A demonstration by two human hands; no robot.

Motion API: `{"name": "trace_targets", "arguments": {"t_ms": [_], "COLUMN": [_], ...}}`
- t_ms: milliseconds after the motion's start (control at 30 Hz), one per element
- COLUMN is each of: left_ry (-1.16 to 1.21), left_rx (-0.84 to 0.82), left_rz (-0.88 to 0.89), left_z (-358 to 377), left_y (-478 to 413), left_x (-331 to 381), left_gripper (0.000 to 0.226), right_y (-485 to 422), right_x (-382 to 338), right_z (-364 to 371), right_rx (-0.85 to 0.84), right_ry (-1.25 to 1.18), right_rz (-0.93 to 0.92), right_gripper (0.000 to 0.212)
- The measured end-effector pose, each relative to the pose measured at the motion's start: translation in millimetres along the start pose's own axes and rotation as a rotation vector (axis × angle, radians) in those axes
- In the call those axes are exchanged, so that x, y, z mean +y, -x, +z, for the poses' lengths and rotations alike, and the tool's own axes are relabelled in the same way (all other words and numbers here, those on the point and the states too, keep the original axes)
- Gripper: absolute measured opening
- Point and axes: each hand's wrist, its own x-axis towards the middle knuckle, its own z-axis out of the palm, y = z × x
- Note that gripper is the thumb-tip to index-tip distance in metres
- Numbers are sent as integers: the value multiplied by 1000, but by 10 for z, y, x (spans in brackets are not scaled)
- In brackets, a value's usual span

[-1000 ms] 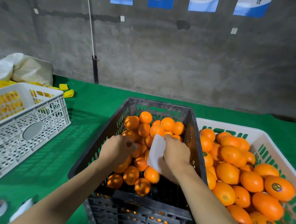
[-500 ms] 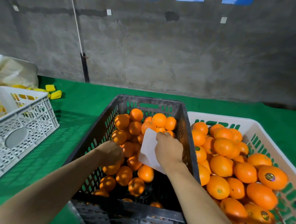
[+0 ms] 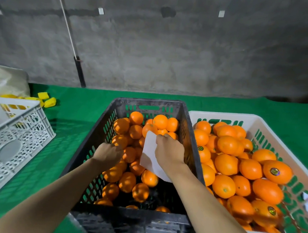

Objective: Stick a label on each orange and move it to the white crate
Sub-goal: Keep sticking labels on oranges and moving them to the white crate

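A black crate [image 3: 101, 136] in the middle holds several unlabelled oranges [image 3: 160, 121]. My left hand [image 3: 109, 153] reaches into its left side, fingers curled down over an orange [image 3: 129, 154]; the fingertips are hidden. My right hand [image 3: 169, 151] pinches a white label sheet [image 3: 148, 152] above the oranges in the black crate. To the right stands the white crate [image 3: 257, 122], heaped with oranges, and some of them, such as one orange [image 3: 277, 171], carry a round sticker.
A white lattice crate [image 3: 18, 135] stands at the left on the green table cover [image 3: 67, 129]. Small yellow pieces [image 3: 48, 99] and a pale bag [image 3: 7, 82] lie behind it. A grey concrete wall closes the far side.
My left hand has moved from beside the label sheet down and left onto the oranges. My right hand keeps holding the sheet. The camera has tilted down a little.
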Motion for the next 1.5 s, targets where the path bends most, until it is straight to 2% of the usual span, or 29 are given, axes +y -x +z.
{"name": "trace_targets", "arguments": {"t_ms": [167,367,467,600,800,933,1100,1233,1400,1500], "left_ry": [105,179,228,178,94,58,123,471,428,446], "left_rx": [-211,-203,-214,-330,-441,-482,-337,-158,255,453], "left_rz": [98,147,105,80,95,71,66,-9,-128,-137], "left_z": [32,57,40,-43,-6,117,191,88,-57,-117], "left_y": [-9,44,54,62,69,78,116,82,10,1], "left_x": [93,9,30,107,130,106,-2,-19,57,84], "left_gripper": [25,19,15,25,30,56,49,75,96,99], "right_y": [-5,-10,-8,-1,-13,-13,-23,-23,-10,-15], "right_x": [-5,-13,-11,-26,-29,-18,-18,-8,6,-2], "right_z": [-16,-18,-17,0,46,56,66,93,106,91], "right_rx": [-8,-26,-34,-28,-28,-54,-96,-149,-165,-173], "right_ry": [-11,-13,-20,-17,2,-22,-52,-56,-58,-90], "right_rz": [3,-7,-10,-20,-30,-14,7,23,27,13], "right_gripper": [21,19,19,18,18,17,16,18,27,26]}}
